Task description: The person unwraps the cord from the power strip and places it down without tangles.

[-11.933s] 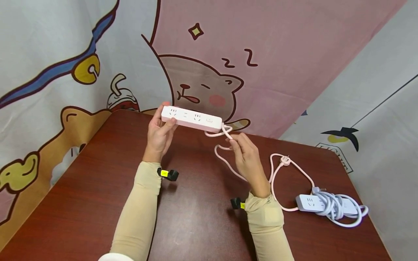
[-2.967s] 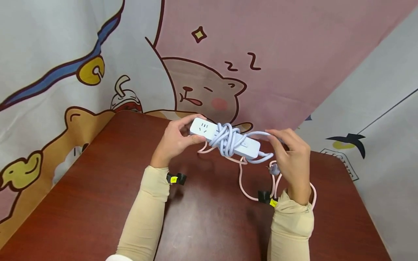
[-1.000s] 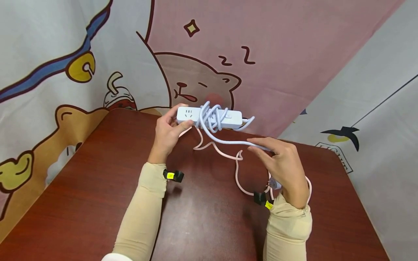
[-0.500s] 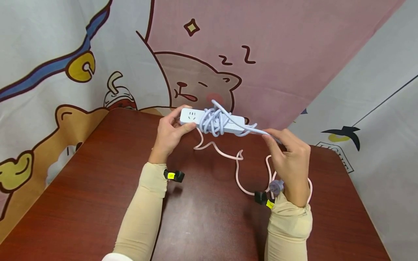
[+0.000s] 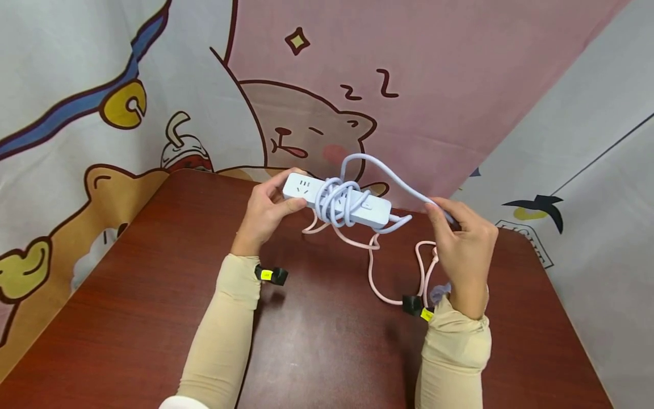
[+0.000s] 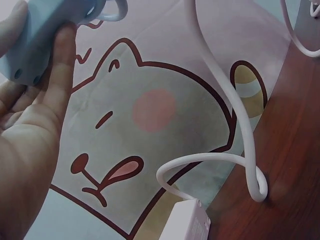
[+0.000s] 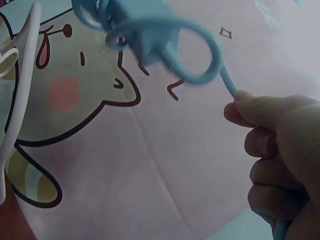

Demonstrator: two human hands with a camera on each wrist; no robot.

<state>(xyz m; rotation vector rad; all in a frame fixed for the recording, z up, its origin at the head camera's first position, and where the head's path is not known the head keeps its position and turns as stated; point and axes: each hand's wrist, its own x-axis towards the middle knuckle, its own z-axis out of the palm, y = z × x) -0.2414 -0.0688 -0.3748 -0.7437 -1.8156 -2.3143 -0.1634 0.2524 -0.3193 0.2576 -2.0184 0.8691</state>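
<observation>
A pale blue power strip [image 5: 377,212] is held up over the table by my left hand [image 5: 265,213], thumb across its front near the left end. Its cord [image 5: 380,163] is wound several times around the strip's middle. From there a length arches up behind the strip and runs down to my right hand [image 5: 464,247]. The thumb and index finger pinch the cord, also seen in the right wrist view, with the other fingers curled in. The cord's plug [image 5: 440,292] hangs beside the right wrist, partly hidden.
Below the hands a pink cord [image 5: 380,292] winds over the dark red-brown table [image 5: 286,352]. In the left wrist view the end of a pinkish-white power strip [image 6: 185,222] shows under my hand. A printed cloth [image 5: 439,85] stands along the table's back.
Earlier my left hand held the pinkish-white strip; now it holds the blue one. Over the last second my right hand rose and drew the cord out, swinging its loop above the strip.
</observation>
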